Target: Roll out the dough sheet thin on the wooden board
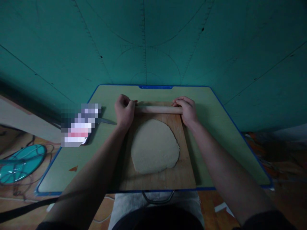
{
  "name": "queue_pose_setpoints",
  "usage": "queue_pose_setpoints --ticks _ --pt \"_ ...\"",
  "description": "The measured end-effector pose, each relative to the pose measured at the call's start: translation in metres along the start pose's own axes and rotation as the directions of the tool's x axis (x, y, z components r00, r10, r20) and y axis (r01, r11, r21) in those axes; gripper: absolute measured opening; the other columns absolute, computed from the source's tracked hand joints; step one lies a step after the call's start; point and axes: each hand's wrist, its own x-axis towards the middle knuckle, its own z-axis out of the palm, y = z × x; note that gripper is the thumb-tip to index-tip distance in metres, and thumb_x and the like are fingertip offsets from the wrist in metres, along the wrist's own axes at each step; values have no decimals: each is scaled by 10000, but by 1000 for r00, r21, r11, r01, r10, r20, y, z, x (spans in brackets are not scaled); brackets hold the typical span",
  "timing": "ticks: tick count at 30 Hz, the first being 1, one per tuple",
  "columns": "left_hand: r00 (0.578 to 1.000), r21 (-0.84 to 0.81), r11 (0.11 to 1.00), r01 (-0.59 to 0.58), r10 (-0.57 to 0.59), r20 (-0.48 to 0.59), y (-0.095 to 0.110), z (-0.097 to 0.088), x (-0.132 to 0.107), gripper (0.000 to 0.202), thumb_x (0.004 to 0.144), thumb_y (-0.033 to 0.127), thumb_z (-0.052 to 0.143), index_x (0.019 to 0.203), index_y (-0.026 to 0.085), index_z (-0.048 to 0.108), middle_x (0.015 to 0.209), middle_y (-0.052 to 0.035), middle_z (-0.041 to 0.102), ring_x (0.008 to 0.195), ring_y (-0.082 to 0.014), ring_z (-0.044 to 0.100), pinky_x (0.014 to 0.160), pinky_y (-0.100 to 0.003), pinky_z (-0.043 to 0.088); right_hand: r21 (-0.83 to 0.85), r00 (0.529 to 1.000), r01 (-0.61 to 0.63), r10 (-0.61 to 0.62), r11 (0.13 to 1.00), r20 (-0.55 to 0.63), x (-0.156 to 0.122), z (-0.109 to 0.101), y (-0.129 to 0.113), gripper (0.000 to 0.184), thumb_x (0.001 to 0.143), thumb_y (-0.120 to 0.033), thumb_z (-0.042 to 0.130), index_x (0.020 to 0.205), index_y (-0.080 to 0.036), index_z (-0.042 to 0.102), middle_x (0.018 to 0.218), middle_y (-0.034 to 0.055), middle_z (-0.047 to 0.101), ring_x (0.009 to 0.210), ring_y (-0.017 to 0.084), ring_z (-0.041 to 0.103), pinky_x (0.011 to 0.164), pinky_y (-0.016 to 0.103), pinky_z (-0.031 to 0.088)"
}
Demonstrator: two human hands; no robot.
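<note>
A flat, roughly round sheet of dough (pixel 154 147) lies on a wooden board (pixel 184 175). Beyond its far edge, a pale rolling pin (pixel 158 110) runs crosswise over the top of the board. My left hand (pixel 125 111) is closed around the pin's left end, the thumb pointing inward. At the other end, my right hand (pixel 187 109) grips the pin with curled fingers. The pin is apart from the dough, with a strip of bare wood between them.
The board rests on a pale green table (pixel 216 140) with a blue rim. Left of my left hand is a blade-like pointed object (pixel 107 121), beside a blurred-out rectangular item (pixel 82 126). A small brown scrap (pixel 73 168) lies front left. A green wall (pixel 153 41) rises behind.
</note>
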Motion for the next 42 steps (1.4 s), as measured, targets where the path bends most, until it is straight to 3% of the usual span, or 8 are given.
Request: queue_pose_setpoints --ticks 8,13,18,23,28,32,37,42 --pt "976 241 948 -206 218 -24 11 -5 -8 154 662 168 542 627 235 409 577 60 424 550 -119 424 532 -257 343 -58 997 68 -71 996 -38 -5 0 -9 126 683 -310 535 618 -232 609 594 -32 611 615 155 604 644 298 473" --pt "954 249 923 -293 299 15 17 -9 -13 137 707 186 545 694 237 418 616 55 457 565 -116 452 546 -245 363 -78 981 155 -162 985 -104 -8 -1 -23 136 715 -309 523 634 -236 603 566 -42 572 580 144 573 646 300 473" --pt "891 257 854 -452 442 99 35 -17 -21 105 787 270 582 739 230 498 792 -24 581 763 -166 582 659 -278 485 -152 970 183 -203 971 -130 -11 -6 -33 135 723 -309 507 645 -244 596 589 -40 560 596 146 568 620 295 467" --pt "825 247 790 -561 557 94 49 -24 -27 99 789 275 611 771 241 520 962 -81 615 966 -228 611 797 -363 547 -170 970 179 -202 969 -134 -13 -6 -30 137 698 -303 510 624 -239 606 585 -35 566 581 146 556 566 282 442" --pt "825 234 792 -564 551 124 47 -26 -25 109 790 316 622 790 239 546 1001 -91 612 1000 -244 611 846 -396 547 -193 979 146 -170 970 -115 -12 -5 -24 153 706 -324 512 631 -235 610 566 -38 551 574 142 552 538 271 444" --pt "805 192 784 -591 557 205 43 -25 -23 106 808 327 584 798 221 580 988 -90 614 935 -231 626 782 -365 556 -168 986 84 -106 982 -130 -10 -9 -23 152 694 -328 513 661 -226 621 560 -36 552 509 136 520 420 241 422" --pt "832 199 833 -517 434 344 36 -19 -22 121 820 243 498 799 208 612 944 -75 628 832 -205 629 698 -334 550 -179 981 57 -88 982 -171 -8 -13 -25 145 687 -310 537 688 -216 647 550 -46 542 441 109 463 318 197 352" --pt "851 266 828 -493 396 345 32 -15 -19 119 817 220 516 784 206 630 901 -64 637 816 -194 633 750 -332 536 -175 979 67 -98 982 -178 -8 -12 -25 134 711 -313 557 702 -214 648 533 -55 520 414 96 444 302 191 349"
